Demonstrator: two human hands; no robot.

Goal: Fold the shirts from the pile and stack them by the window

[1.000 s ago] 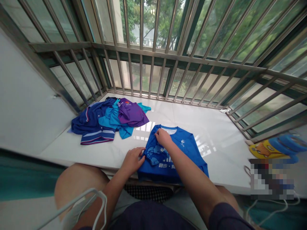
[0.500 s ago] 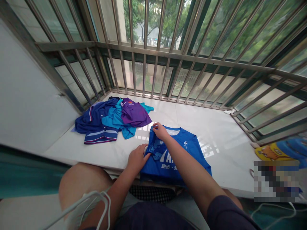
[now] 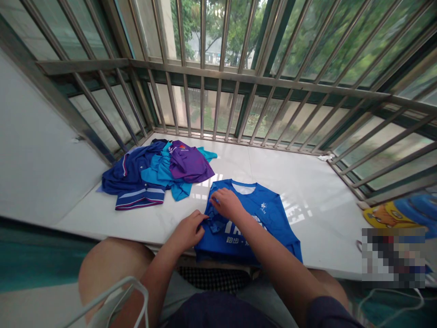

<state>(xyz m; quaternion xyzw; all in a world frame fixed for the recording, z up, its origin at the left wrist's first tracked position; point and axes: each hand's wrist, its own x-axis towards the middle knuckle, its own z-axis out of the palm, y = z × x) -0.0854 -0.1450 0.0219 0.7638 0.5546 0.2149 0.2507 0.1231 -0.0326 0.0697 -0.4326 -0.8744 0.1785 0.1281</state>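
Note:
A blue T-shirt [image 3: 273, 218] with white lettering lies spread on the white ledge, neck opening away from me. At its left edge is my left hand [image 3: 191, 229], fingers bent together and pinching the side of the fabric. My right hand [image 3: 226, 203] reaches across the shirt's upper left part, its fingers curled closed on the cloth near the shoulder; the fingertips are partly hidden. Wrinkles gather in the fabric between the two hands. My right forearm covers part of the printed lettering.
A heap of clothes lies at the left: a navy polo shirt [image 3: 131, 175], a turquoise garment [image 3: 157, 168] and a purple shirt [image 3: 191, 164]. Metal window bars [image 3: 218, 73] line the back. A yellow-and-blue item [image 3: 392, 214] and a blurred-out patch sit at the right. A white cable [image 3: 389, 298] hangs below.
My right hand has come down from the shirt's top left corner onto its left part. My left hand has shifted slightly left, its fingers closer together. The shirt's left shoulder lies flatter.

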